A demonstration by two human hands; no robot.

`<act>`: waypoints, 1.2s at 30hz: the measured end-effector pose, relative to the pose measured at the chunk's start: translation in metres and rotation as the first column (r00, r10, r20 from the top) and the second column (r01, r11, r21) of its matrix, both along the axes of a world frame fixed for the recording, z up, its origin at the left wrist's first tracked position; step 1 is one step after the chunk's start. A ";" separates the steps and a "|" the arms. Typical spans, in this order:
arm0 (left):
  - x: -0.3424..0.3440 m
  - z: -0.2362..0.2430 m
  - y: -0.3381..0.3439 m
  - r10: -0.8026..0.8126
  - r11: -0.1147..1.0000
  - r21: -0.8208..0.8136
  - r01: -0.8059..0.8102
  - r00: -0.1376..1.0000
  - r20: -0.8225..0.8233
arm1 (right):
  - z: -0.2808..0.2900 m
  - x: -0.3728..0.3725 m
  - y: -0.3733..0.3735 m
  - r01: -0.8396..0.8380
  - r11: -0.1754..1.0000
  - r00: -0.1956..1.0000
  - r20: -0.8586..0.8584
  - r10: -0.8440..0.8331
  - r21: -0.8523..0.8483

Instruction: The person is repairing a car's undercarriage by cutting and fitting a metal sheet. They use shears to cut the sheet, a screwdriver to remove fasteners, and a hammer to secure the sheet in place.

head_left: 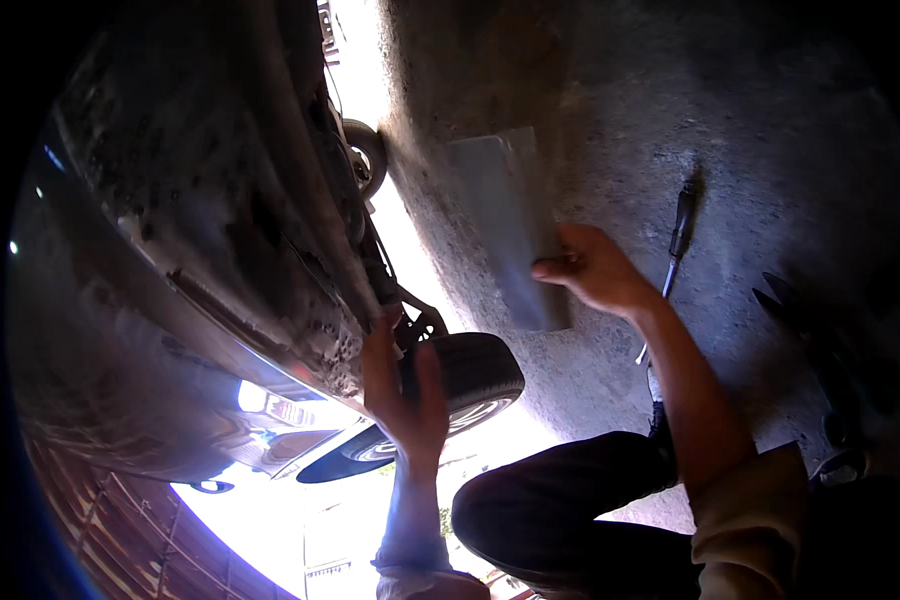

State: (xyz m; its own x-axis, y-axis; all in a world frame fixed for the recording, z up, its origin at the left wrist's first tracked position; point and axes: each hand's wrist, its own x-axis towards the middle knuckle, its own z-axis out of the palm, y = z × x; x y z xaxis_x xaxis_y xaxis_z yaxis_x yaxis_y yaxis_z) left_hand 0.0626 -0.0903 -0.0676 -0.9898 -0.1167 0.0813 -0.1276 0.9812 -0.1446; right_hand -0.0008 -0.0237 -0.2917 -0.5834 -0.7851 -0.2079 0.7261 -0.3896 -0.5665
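My right hand (600, 270) grips the lower right edge of a flat grey rectangular sheet (505, 225), thumb on its face. The sheet looks like metal and is held over the rough floor. My left hand (400, 380) is raised, thumb apart from the fingers, at the worn lower sill (330, 340) of a car, close to a wheel (465, 375). The fingertips overlap the sill's edge; whether they touch it I cannot tell. Nothing shows in that hand.
On the concrete floor (610, 130) lies a long screwdriver-like tool (681, 225) with a dark handle. Dark objects, too dim to name, lie at the far right. Another wheel (366, 158) stands farther off. My bent knee (510, 500) is below the sheet.
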 end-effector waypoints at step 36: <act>-0.042 -0.006 -0.098 0.265 -0.560 0.816 0.144 0.964 0.012 | 0.074 0.003 -0.017 0.712 0.662 0.614 -0.664 -0.426 0.234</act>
State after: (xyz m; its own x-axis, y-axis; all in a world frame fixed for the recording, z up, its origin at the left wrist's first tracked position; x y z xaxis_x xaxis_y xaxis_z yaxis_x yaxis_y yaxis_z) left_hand 0.0205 -0.1885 -0.0741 -0.9530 -0.2606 -0.1543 -0.0143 -0.4701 0.8825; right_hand 0.0024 -0.0407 -0.2175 -0.9882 -0.1425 0.0563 -0.0242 -0.2175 -0.9758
